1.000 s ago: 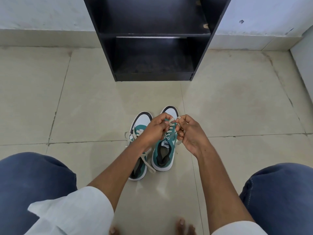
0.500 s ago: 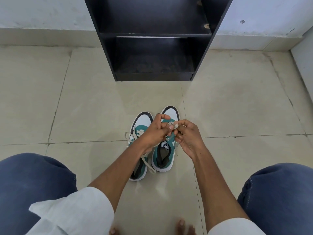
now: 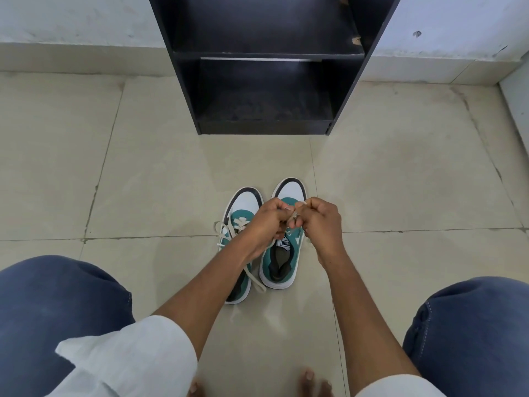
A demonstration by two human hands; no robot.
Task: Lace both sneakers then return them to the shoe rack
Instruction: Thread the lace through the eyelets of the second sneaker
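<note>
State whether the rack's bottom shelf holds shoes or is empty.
Empty: the shoe rack shows a bare bottom shelf; both sneakers stand on the floor.

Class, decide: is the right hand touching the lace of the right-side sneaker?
Touching. The head view shows the right hand pinching the cream lace above the right-side sneaker.

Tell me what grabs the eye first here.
Both hands, left hand and right hand, meet at frame centre, pinching a cream lace over the right sneaker. The left sneaker sits beside it, laces trailing on the tiled floor. The black shoe rack stands beyond.
</note>
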